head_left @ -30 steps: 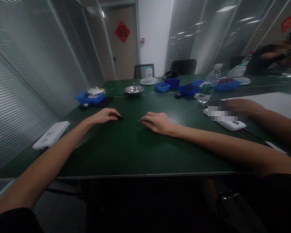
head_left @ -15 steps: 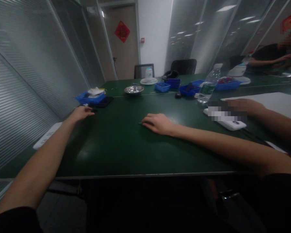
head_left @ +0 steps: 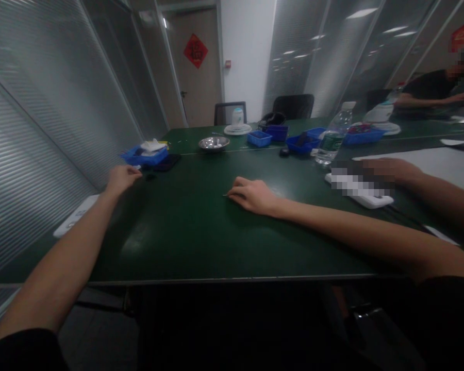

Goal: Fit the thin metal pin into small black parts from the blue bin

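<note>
My left hand (head_left: 121,178) reaches to the far left of the dark green table (head_left: 201,232), fingers curled, just short of a small dark object (head_left: 150,176) and a blue bin (head_left: 144,154) with white material in it. What my left hand holds, if anything, is too small to see. My right hand (head_left: 251,194) rests near the table's middle, fingers pinched on a thin pin-like piece (head_left: 227,195) that sticks out to the left.
A steel bowl (head_left: 213,142), several blue bins (head_left: 277,134), a water bottle (head_left: 331,139) and a small white fan (head_left: 237,123) stand at the back. A white device (head_left: 76,219) lies under my left forearm. Another person's arm (head_left: 417,180) rests at right by a white device (head_left: 365,191).
My left hand has moved from the table's middle out to the far left toward the blue bin. My right hand has stayed nearly in place.
</note>
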Demonstrator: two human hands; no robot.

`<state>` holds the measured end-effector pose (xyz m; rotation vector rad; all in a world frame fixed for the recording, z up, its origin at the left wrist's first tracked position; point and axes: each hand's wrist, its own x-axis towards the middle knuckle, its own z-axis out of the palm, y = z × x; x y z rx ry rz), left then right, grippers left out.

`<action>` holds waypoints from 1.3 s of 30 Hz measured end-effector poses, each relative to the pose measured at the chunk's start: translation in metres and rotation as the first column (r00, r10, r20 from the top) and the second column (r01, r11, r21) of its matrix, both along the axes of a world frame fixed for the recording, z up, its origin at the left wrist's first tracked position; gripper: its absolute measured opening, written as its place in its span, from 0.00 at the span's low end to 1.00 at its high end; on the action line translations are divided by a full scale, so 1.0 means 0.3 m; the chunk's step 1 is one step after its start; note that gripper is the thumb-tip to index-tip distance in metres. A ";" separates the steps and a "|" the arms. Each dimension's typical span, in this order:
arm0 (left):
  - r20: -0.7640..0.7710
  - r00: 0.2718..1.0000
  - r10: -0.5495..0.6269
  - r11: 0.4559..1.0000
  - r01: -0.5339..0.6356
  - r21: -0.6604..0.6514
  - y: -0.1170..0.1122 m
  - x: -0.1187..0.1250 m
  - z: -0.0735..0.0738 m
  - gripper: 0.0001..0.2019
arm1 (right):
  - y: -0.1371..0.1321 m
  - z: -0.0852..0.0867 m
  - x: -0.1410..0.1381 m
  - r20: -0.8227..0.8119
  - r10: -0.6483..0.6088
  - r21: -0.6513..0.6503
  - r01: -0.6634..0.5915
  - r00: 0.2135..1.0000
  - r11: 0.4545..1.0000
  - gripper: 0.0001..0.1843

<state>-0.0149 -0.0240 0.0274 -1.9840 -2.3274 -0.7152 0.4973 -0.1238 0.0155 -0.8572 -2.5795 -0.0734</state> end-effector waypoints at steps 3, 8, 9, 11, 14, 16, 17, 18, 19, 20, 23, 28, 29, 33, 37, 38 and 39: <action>0.053 0.999 -0.005 0.999 0.002 0.052 0.000 0.024 -0.006 0.16 | 0.000 -0.002 -0.001 0.003 -0.008 0.017 0.008 1.000 1.000 0.18; 0.103 0.995 -0.020 0.995 0.010 0.103 0.027 0.068 -0.041 0.17 | 0.008 -0.009 0.001 0.001 0.009 0.016 -0.009 1.000 1.000 0.17; 0.104 0.995 -0.011 0.993 -0.001 0.117 0.036 0.075 -0.050 0.16 | 0.010 -0.011 0.002 0.002 0.008 0.018 -0.008 1.000 1.000 0.17; 0.118 0.993 0.016 0.990 -0.033 0.137 0.054 0.083 -0.068 0.15 | 0.014 -0.013 0.002 0.005 0.007 0.025 -0.007 1.000 1.000 0.17; 0.154 0.988 0.031 0.992 -0.049 0.114 0.077 0.084 -0.090 0.14 | 0.016 -0.016 0.003 0.000 0.013 0.028 -0.013 1.000 1.000 0.18; 0.162 0.986 0.042 0.995 -0.057 0.087 0.086 0.081 -0.099 0.14 | 0.015 -0.016 0.003 -0.007 0.017 0.025 -0.017 1.000 1.000 0.17; 0.165 0.985 0.050 0.995 -0.064 0.081 0.088 0.080 -0.102 0.14 | 0.014 -0.016 0.003 -0.011 0.018 0.025 -0.018 1.000 1.000 0.17; 0.171 0.983 0.061 0.994 -0.076 0.081 0.088 0.079 -0.104 0.14 | 0.014 -0.015 0.002 -0.013 0.019 0.024 -0.019 1.000 1.000 0.17; 0.182 0.981 0.073 0.993 -0.089 0.083 0.088 0.079 -0.105 0.13 | 0.014 -0.015 0.002 -0.016 0.019 0.025 -0.019 1.000 1.000 0.17; 0.197 0.977 0.082 0.991 -0.100 0.083 0.087 0.079 -0.107 0.13 | 0.013 -0.015 0.002 -0.018 0.021 0.025 -0.021 1.000 0.999 0.17; 0.249 0.962 0.109 0.986 -0.137 0.096 0.083 0.080 -0.113 0.14 | 0.013 -0.014 0.002 -0.015 0.030 0.024 -0.030 0.999 0.999 0.17; 0.306 0.943 0.132 0.980 -0.170 0.100 0.088 0.070 -0.126 0.17 | 0.011 -0.012 0.003 -0.017 0.025 0.027 -0.024 1.000 0.999 0.16; 0.315 0.939 0.136 0.981 -0.173 0.092 0.090 0.066 -0.127 0.17 | 0.010 -0.012 0.003 -0.017 0.025 0.025 -0.024 1.000 0.999 0.16; 0.333 0.933 0.136 0.983 -0.169 0.071 0.097 0.051 -0.126 0.18 | 0.009 -0.011 0.001 -0.013 0.022 0.022 -0.021 1.000 1.000 0.17; 0.282 0.950 0.132 0.985 -0.157 0.069 0.089 0.047 -0.117 0.16 | 0.013 -0.016 0.000 -0.010 0.013 0.030 -0.013 1.000 0.999 0.17; 0.259 0.959 0.119 0.988 -0.140 0.064 0.085 0.052 -0.113 0.16 | 0.014 -0.018 -0.001 -0.010 0.013 0.032 -0.013 1.000 0.999 0.17; 0.230 0.969 0.093 0.992 -0.110 0.063 0.079 0.060 -0.110 0.15 | 0.015 -0.019 -0.001 -0.009 0.012 0.033 -0.012 1.000 0.999 0.17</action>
